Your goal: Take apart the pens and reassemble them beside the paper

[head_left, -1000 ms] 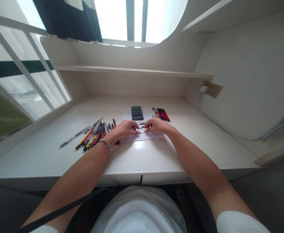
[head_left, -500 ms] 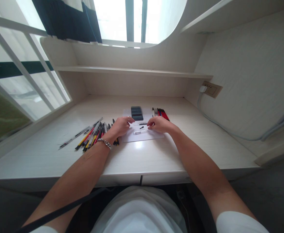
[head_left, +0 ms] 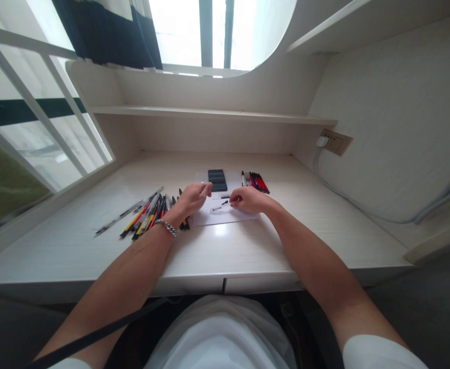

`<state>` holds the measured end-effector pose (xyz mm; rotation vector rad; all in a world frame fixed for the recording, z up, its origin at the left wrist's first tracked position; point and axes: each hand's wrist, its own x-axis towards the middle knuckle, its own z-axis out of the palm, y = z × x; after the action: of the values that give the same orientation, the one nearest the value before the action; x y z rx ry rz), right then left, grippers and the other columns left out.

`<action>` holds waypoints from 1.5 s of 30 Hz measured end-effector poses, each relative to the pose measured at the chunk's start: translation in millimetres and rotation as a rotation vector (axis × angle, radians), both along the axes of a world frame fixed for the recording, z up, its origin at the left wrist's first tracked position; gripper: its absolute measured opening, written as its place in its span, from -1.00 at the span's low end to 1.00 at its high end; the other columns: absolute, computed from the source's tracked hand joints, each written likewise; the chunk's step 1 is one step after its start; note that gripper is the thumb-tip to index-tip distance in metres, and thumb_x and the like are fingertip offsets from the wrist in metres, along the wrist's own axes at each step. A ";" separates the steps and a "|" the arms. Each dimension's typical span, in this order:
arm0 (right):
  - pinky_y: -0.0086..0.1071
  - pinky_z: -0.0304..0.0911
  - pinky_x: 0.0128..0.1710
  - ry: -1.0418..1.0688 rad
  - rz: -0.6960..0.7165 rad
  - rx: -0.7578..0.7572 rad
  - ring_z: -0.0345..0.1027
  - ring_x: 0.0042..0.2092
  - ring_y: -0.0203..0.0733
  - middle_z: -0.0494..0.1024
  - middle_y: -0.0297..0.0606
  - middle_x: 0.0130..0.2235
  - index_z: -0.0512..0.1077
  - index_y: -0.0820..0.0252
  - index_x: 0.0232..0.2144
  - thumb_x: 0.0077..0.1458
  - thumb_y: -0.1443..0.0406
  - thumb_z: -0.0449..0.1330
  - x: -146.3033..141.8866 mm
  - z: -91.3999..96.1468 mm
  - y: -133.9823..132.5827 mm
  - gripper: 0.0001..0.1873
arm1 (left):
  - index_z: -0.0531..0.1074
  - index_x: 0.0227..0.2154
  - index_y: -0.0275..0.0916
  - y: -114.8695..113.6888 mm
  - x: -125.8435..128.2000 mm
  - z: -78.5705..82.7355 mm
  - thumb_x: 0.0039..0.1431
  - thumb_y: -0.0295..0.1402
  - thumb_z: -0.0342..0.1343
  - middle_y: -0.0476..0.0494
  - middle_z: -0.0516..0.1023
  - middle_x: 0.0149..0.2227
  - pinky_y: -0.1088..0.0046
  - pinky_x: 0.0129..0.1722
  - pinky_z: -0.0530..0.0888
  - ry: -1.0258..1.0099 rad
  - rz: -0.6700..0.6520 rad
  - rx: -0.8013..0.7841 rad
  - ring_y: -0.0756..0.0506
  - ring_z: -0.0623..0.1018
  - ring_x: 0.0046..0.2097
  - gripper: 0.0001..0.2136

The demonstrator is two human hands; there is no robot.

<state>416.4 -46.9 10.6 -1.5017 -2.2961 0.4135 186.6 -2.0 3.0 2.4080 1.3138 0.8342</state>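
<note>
On the white paper (head_left: 205, 218) in front of me lie a small clear tube (head_left: 216, 209), a little black part (head_left: 225, 202) and a short black piece (head_left: 225, 197). My left hand (head_left: 193, 199) is over the paper's left side, its fingers curled together; whatever they may hold is hidden. From the right, my right hand (head_left: 248, 199) pinches its thumb and fingers just beside the black part. Anything between those fingertips is too small to make out. Behind the paper's middle is a dark phone-like slab (head_left: 217, 180).
A loose heap of pens (head_left: 148, 215) spreads to the left, partly behind my left wrist. Several red, blue and white pens (head_left: 258, 182) lie in a row at the back right. A plugged-in cable (head_left: 325, 192) runs along the right wall below a shelf.
My left fingers have closed together and lifted slightly. The right fingertips have moved a little left, toward the black part. The clear tube has shifted and turned slightly.
</note>
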 end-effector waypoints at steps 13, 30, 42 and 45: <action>-0.45 0.27 -0.31 0.358 0.006 0.083 0.44 -0.32 -0.30 0.60 -0.26 -0.35 0.55 0.23 -0.30 0.09 0.36 0.21 -21.9 6.7 -9.1 -0.88 | 0.60 -0.27 -0.28 -10.9 5.8 0.8 0.22 0.18 -0.20 -0.18 0.64 -0.36 0.45 -0.40 0.38 -0.185 -0.121 -0.233 -0.06 0.53 -0.43 -0.35; -0.44 0.26 -0.27 0.244 -0.083 0.090 0.45 -0.27 -0.26 0.62 -0.23 -0.31 0.54 0.21 -0.29 0.12 0.34 0.23 -22.3 -4.3 -2.1 -0.90 | 0.46 -0.32 -0.25 -8.5 3.9 -2.6 0.22 -0.11 0.01 -0.12 0.58 -0.41 0.48 -0.41 0.39 -0.147 -0.150 -0.165 -0.04 0.54 -0.41 -0.70; -0.41 0.17 -0.29 -0.080 -0.124 0.066 0.43 -0.24 -0.15 0.62 -0.17 -0.26 0.58 0.16 -0.36 0.09 0.29 0.25 -26.2 -11.6 -1.5 -0.89 | 0.46 -0.24 -0.26 -8.2 8.5 -4.5 0.27 -0.09 -0.06 -0.14 0.61 -0.39 0.42 -0.33 0.36 -0.117 -0.136 -0.123 -0.07 0.51 -0.38 -0.65; -0.41 0.16 -0.32 -0.049 -0.117 0.064 0.43 -0.26 -0.14 0.62 -0.17 -0.30 0.57 0.18 -0.39 0.09 0.31 0.24 -26.3 -11.3 -1.8 -0.90 | 0.54 -0.38 -0.28 -11.0 7.9 -0.7 0.32 0.04 -0.29 -0.19 0.62 -0.36 0.40 -0.30 0.37 -0.132 -0.142 -0.185 -0.09 0.51 -0.36 -0.40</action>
<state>390.1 -48.7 -0.6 -1.6207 -2.2223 0.2721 194.5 -13.0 2.3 2.2322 1.1056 0.7813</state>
